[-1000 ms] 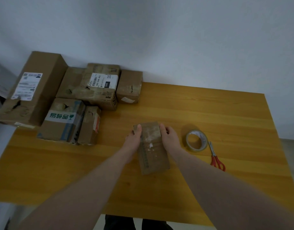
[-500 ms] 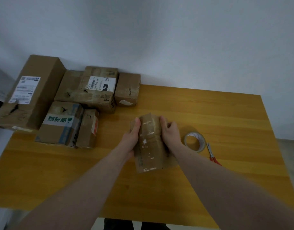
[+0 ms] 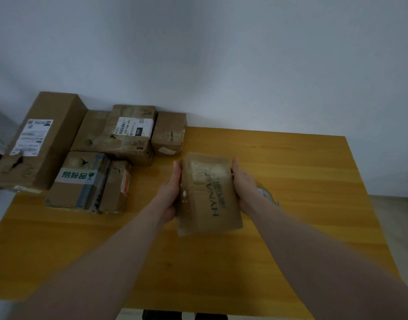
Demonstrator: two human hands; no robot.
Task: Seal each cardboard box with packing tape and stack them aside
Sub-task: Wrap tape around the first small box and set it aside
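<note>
Head: box [image 3: 207, 195] lengthwise, pointing away, both hands.

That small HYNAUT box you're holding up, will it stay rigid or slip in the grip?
The small box probably stays fairly stiff: its edges look straight between the left hand and right hand. It seems light, since the hands hold it only by its sides. The glossy old tape on its face may be a bit slippery.

Held box [image 3: 207, 195] above table [image 3: 290, 158] centre; 6 boxes [image 3: 101, 153] back left; tape roll [image 3: 266, 195] right.
</note>
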